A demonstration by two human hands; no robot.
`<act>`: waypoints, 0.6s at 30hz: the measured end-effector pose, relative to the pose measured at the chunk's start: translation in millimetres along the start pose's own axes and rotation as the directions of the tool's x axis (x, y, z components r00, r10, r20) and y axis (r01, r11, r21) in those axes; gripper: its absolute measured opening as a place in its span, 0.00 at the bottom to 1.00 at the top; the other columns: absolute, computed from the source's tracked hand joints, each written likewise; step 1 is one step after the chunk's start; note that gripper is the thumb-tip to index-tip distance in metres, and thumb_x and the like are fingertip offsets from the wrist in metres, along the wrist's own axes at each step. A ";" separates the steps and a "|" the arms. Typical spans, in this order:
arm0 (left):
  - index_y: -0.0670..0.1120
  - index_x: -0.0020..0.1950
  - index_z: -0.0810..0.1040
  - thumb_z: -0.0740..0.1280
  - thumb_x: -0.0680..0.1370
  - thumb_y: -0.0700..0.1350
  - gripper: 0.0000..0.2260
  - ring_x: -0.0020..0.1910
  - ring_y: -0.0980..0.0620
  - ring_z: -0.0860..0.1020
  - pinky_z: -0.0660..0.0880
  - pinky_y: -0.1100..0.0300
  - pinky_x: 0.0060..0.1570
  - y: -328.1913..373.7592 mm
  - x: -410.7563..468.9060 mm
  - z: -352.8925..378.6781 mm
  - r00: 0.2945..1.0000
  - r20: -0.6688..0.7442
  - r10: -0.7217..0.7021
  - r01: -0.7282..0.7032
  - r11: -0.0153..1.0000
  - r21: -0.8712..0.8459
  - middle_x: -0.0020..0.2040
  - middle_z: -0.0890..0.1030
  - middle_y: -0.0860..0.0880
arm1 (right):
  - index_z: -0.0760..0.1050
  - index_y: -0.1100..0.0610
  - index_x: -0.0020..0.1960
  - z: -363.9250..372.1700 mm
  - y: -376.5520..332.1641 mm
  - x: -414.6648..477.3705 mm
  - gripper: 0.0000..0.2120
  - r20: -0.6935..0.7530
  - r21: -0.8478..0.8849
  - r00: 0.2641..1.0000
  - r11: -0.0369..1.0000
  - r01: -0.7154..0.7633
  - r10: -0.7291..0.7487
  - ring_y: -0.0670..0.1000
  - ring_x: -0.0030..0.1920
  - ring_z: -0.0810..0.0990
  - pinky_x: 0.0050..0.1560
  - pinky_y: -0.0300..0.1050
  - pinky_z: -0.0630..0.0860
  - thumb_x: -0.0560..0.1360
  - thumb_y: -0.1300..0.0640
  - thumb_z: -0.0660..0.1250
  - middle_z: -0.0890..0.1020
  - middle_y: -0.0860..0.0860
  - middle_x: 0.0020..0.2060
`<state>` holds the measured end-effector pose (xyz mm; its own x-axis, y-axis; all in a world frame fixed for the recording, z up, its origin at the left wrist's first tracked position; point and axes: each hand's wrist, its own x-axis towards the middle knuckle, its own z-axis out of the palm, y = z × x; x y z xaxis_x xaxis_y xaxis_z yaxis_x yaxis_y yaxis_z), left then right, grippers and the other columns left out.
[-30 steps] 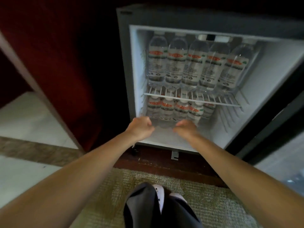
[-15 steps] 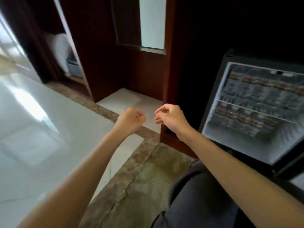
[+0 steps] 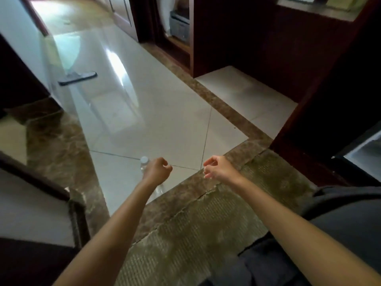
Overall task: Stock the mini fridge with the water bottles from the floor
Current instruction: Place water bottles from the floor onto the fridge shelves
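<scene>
Cream polished floor tiles [image 3: 165, 120] fill the centre of the head view, crossed by a brown marble border [image 3: 226, 112] running from 12 o'clock down towards 4 o'clock.

One clear water bottle [image 3: 144, 160] stands on the tiles at 8 o'clock. Its pale cap shows above the left wrist and part of its base shows below it. The middle of the bottle is hidden behind the arm, so any label or brand cannot be read.

The left hand [image 3: 157, 170] lies in front of the bottle with its fingers loosely curled and gripping nothing. Whether it touches the bottle cannot be told. The right hand [image 3: 218, 168], at 5 o'clock, is held over the edge of the border. Its fingers are loosely bent, its thumb is apart from them, and it holds nothing.

Only a pale sliver of the mini fridge [image 3: 369, 150] shows, at the 3 o'clock edge, well apart from the bottle and below a dark wooden cabinet [image 3: 268, 48]. A green-brown woven rug [image 3: 195, 234] lies at 6 o'clock beneath both forearms, with dark trousers [image 3: 340, 213] at 4 o'clock. A flat dark object [image 3: 77, 78], too blurred to identify, lies on the tiles at 10 o'clock.
</scene>
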<state>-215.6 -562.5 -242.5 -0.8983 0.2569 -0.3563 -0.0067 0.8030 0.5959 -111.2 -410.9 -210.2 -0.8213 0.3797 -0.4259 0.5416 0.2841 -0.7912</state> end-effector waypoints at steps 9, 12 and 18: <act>0.38 0.73 0.56 0.64 0.77 0.43 0.28 0.65 0.37 0.68 0.68 0.48 0.64 -63.1 49.7 11.3 0.988 -0.089 -0.123 0.133 0.984 0.118 0.68 0.65 0.37 | 0.71 0.60 0.46 25.4 42.3 29.7 0.03 -0.002 -0.034 0.995 0.994 -0.100 0.100 0.50 0.35 0.77 0.45 0.49 0.77 0.76 0.66 0.60 0.76 0.53 0.38; 0.37 0.74 0.52 0.64 0.77 0.41 0.30 0.67 0.37 0.66 0.69 0.48 0.63 -67.5 65.2 14.5 0.992 -0.089 -0.086 0.102 0.976 0.193 0.71 0.60 0.38 | 0.72 0.60 0.48 28.2 47.4 30.8 0.03 0.016 -0.095 0.996 0.992 -0.089 0.091 0.51 0.39 0.79 0.46 0.47 0.77 0.76 0.64 0.61 0.76 0.52 0.39; 0.38 0.76 0.49 0.62 0.78 0.40 0.31 0.70 0.37 0.63 0.65 0.47 0.68 -72.3 95.2 22.0 0.999 0.018 -0.047 0.039 0.952 0.305 0.76 0.53 0.40 | 0.72 0.58 0.48 33.0 52.2 29.9 0.02 0.029 -0.103 0.997 0.992 -0.074 0.078 0.52 0.42 0.81 0.42 0.43 0.75 0.75 0.62 0.62 0.78 0.54 0.44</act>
<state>-291.0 -584.3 -335.3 -0.8889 0.2288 -0.3968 0.0926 0.9382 0.3336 -113.4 -413.7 -278.7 -0.7815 0.3748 -0.4988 0.6168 0.3443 -0.7078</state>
